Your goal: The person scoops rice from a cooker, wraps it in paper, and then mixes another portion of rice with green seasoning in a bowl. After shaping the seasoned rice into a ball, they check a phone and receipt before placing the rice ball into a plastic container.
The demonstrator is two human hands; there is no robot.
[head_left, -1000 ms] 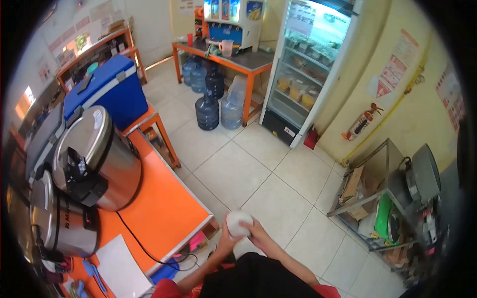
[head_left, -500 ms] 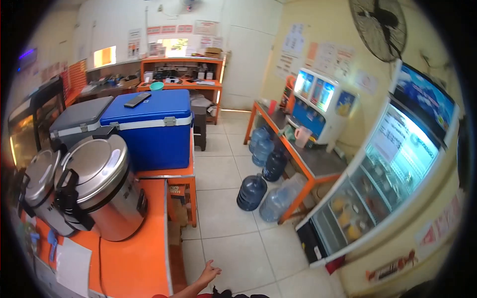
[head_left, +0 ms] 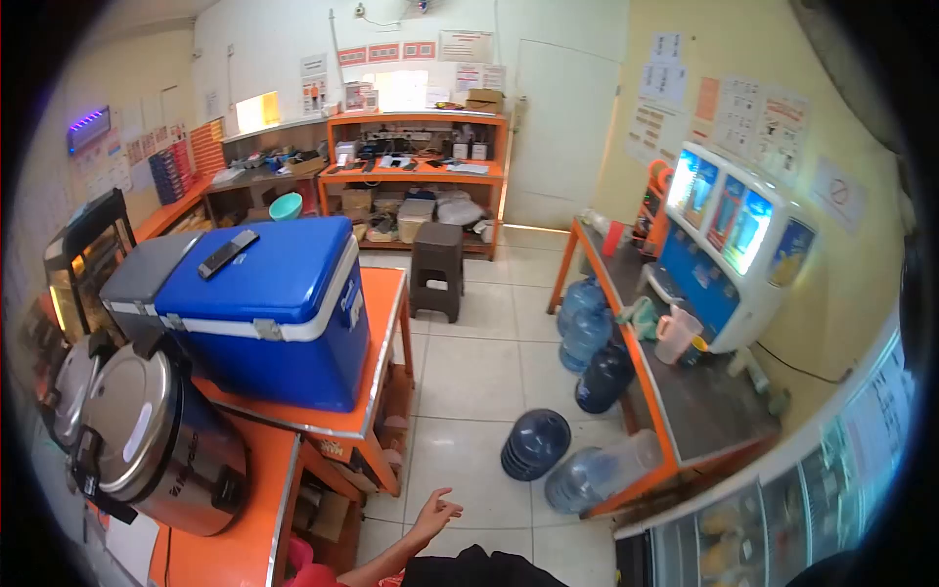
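Note:
My left hand point(head_left: 435, 513) hangs over the tiled floor point(head_left: 465, 460) at the bottom of the head view, with nothing in it. Its fingers are loosely apart and slightly bent. Left of it is the orange table point(head_left: 230, 499), which the hand does not touch. A steel rice cooker point(head_left: 186, 460) stands on that table. Farther off, a blue cooler box point(head_left: 264, 342) rests on another orange-topped table, with a dark remote-like device point(head_left: 228, 254) on its lid. My right hand is out of view.
A dark water jug point(head_left: 536, 444) stands on the floor ahead to the right, beside a clear jug point(head_left: 577, 479). A brown stool point(head_left: 437, 269) is farther along. A drink dispenser point(head_left: 734, 249) sits on the right counter point(head_left: 719, 416); a glass-door fridge point(head_left: 743, 533) is nearest right.
The view has moved forward and turned right. The cooler box, stool and jugs appear nearer, and the fridge has slid toward the lower right. My left hand stays empty.

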